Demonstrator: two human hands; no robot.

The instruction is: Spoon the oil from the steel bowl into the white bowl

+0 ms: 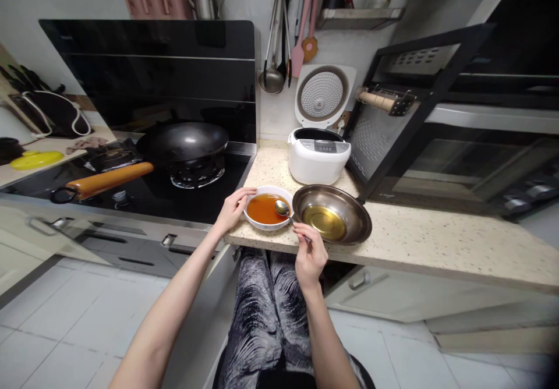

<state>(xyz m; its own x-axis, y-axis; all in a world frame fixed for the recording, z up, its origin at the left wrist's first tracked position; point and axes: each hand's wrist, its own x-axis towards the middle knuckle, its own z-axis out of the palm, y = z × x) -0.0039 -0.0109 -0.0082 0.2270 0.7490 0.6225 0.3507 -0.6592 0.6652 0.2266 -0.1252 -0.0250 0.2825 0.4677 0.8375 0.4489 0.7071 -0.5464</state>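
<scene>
A white bowl (267,226) of reddish-brown liquid stands near the counter's front edge. My left hand (232,208) grips its left rim, with the fingers at the far side. Pinched in my right hand (310,250) is the handle of a metal spoon (282,207), whose head is over the right part of the liquid. Whether the spoon touches the liquid I cannot tell. Close against the bowl's right side sits a wide steel basin (360,220) with clear yellow liquid in its bottom. My right hand is just in front of the basin's near left rim.
Behind the bowls a white rice cooker (319,162) stands with its lid raised. On the stove to the left is a black wok (183,141), its wooden handle (113,180) pointing toward me. A black rack and a microwave (471,162) take up the right side. Utensils hang on the wall.
</scene>
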